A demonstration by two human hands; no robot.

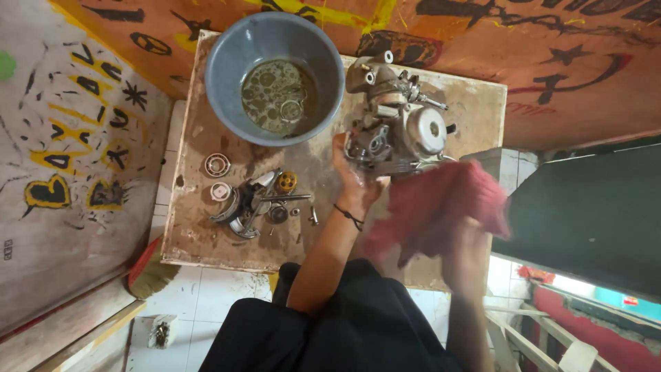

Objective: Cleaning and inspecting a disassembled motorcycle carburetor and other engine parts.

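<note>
Head view: greasy silver engine block, seemingly oil-stained, partly disassembled.

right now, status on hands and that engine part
Left hand gripping metal engine part on the table. Right hand holding red rag against it, blurred. Basin, loose parts alongside.

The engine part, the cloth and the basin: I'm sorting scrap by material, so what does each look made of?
The engine part in the left hand looks like cast metal, probably aluminium: dull silver-grey with a shinier round cover. The cloth in the right hand looks like soft red fabric; it folds and drapes. The basin seems to be grey-blue plastic, smooth and matte, holding murky liquid.
</note>
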